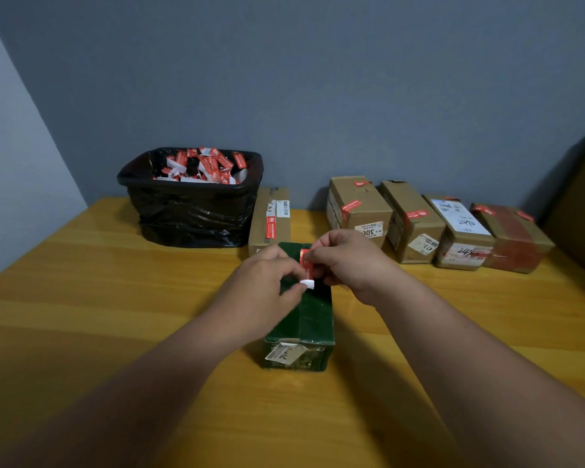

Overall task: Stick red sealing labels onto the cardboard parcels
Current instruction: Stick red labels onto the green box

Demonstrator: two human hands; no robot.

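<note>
From the head camera: both hands meet over the green parcel (309, 319), which sits lengthwise on the yellow wooden table (115, 298), just in front of the person. The left hand (267, 282) has thumb and fingertips pinched on the white backing tab (307, 283); the right hand (347, 261) has its fingers curled in, nipping the red label (305, 260) at its upper part. The label stands up between the two hands, just above the parcel's top face. Looks like the backing is being peeled, with sticking yet to come.

That label will be feather-light, floppy and tacky on one side, so likely to curl onto itself or a fingertip. Best held by its very edges, with the glue side kept off the skin.

Further back, a black-lined bin (190, 201) brims with red and white scraps. A brown parcel (269, 219) sits just beside it, and a row of four brown parcels (436, 224) along the wall already wears red labels.
</note>
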